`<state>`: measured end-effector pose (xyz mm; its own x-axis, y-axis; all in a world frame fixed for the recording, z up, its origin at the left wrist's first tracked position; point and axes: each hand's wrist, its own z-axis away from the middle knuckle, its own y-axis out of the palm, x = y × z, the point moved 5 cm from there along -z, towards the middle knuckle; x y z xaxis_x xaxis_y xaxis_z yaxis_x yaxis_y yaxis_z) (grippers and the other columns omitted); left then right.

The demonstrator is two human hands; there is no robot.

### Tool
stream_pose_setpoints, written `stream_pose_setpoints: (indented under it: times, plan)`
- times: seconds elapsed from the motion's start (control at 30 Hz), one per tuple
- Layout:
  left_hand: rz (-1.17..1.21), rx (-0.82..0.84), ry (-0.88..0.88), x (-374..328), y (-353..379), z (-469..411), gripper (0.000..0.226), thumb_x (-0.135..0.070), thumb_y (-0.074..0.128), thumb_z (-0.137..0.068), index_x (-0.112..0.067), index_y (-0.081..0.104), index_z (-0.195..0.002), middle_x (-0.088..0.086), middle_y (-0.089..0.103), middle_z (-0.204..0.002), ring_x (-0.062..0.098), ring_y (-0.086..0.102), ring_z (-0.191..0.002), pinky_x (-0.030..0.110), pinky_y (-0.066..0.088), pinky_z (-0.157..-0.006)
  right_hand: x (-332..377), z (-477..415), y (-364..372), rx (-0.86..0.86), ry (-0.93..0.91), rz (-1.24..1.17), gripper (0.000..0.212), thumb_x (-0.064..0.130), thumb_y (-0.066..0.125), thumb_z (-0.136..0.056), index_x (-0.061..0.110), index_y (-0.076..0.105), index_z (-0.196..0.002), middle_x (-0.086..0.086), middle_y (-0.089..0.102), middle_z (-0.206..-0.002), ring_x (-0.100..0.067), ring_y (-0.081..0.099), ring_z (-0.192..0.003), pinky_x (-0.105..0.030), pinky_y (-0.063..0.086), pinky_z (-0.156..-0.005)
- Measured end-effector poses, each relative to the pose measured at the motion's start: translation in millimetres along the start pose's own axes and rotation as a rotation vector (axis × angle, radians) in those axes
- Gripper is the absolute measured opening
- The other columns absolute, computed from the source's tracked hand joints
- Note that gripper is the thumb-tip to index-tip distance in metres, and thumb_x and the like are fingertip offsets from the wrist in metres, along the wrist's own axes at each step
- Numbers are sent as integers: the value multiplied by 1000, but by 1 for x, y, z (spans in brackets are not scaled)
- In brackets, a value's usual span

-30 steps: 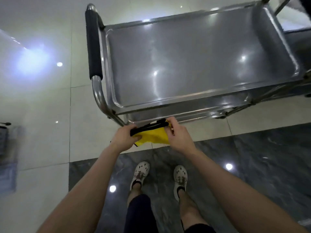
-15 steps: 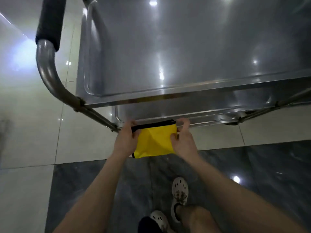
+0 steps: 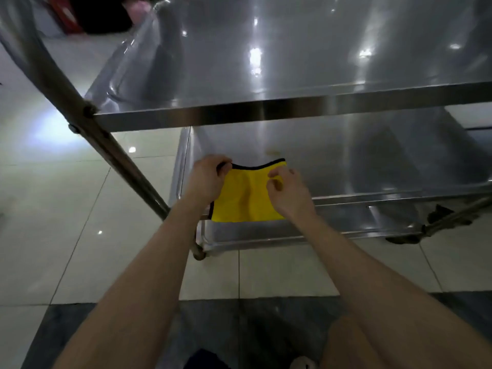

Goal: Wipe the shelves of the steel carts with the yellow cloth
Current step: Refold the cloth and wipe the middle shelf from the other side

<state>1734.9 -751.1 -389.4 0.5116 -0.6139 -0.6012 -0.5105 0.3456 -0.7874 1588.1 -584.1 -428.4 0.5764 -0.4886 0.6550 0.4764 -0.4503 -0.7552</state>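
Glossy tiled floor (image 3: 66, 209), steel cart (image 3: 266, 110) up close, and the yellow cloth (image 3: 245, 195) is at the near left corner of the lower shelf (image 3: 346, 161). Best bet here: spread it flat, press down, sweep long strokes rightward. Left hand (image 3: 207, 179) grips the cloth's far left corner; right hand (image 3: 288, 193) pinches its right edge, fingers curled.

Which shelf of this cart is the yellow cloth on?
The lower shelf, under the top shelf: left hand and right hand hold the yellow cloth at its near left corner.
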Motion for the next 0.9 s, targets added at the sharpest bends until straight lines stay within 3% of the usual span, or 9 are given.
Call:
stream_pose_setpoints:
  times: [0.1, 0.23, 0.33, 0.4, 0.47, 0.53, 0.6, 0.73, 0.9]
  plan:
    - [-55, -121, 67, 29, 4, 18, 34, -25, 65, -110, -14, 69, -142, 9, 66, -142, 24, 68, -119, 29, 48, -104, -12, -7, 34, 21, -128, 415, 40, 48, 58, -104, 24, 68, -134, -22, 34, -165, -41, 29, -155, -51, 31, -123]
    - [-20, -544, 198, 77, -5, 86, 6, -29, 66, -108, -23, 69, -107, -10, 62, -100, 4, 60, -81, 20, 50, -78, -2, -3, 67, -72, -304, 369, 56, 61, 52, -103, 29, 61, -148, -12, 29, -174, -34, 19, -162, -65, 17, -128]
    - [152, -843, 52, 112, -15, 126, 27, -43, 74, -100, -27, 53, -94, -9, 51, -86, 8, 54, -76, 14, 40, -71, 8, -5, 91, 26, -303, 448, 65, 74, 26, -104, 45, 40, -161, -2, 18, -179, -29, 10, -166, -74, 4, -126]
    - [275, -864, -88, 125, -23, 125, 46, -51, 84, -88, -28, 49, -107, -7, 52, -101, 8, 55, -89, 13, 42, -78, 9, -5, 97, 83, -294, 524, 68, 75, 11, -104, 49, 23, -166, 1, 11, -180, -31, 4, -166, -78, 0, -123]
    - [387, -767, -175, 128, -30, 101, 59, -59, 88, -80, -26, 52, -112, -4, 62, -108, 11, 63, -95, 16, 47, -81, 6, -6, 96, 125, -271, 536, 68, 77, 6, -102, 53, 12, -166, 2, 3, -181, -31, -2, -166, -79, -3, -122]
    - [528, -690, -258, 130, -32, 73, 51, -63, 82, -84, -19, 62, -100, 1, 74, -85, 11, 71, -78, 20, 54, -71, 6, -8, 95, 173, -245, 539, 70, 84, 1, -97, 61, 1, -163, 4, -4, -181, -31, -8, -166, -80, -7, -121]
    - [568, -757, -297, 137, -29, 57, 54, -57, 72, -94, -8, 60, -76, 5, 63, -62, 14, 64, -58, 30, 55, -63, 6, -11, 97, 188, -226, 553, 74, 92, -3, -89, 67, -4, -159, 6, -7, -180, -31, -10, -166, -80, -10, -120]
    - [535, -896, -241, 140, -24, 47, 56, -49, 68, -96, -14, 40, -61, -4, 39, -56, 4, 42, -46, 14, 34, -48, 0, -25, 104, 137, -194, 528, 84, 101, -6, -80, 70, -1, -158, 9, -6, -180, -28, -10, -166, -79, -12, -119]
    - [560, -861, -207, 144, -24, 28, 54, -40, 68, -97, -20, 34, -60, -15, 38, -44, 3, 40, -43, 11, 34, -47, -5, -51, 103, 157, -137, 523, 95, 107, -5, -71, 70, 0, -158, 11, -8, -180, -27, -12, -166, -79, -16, -117]
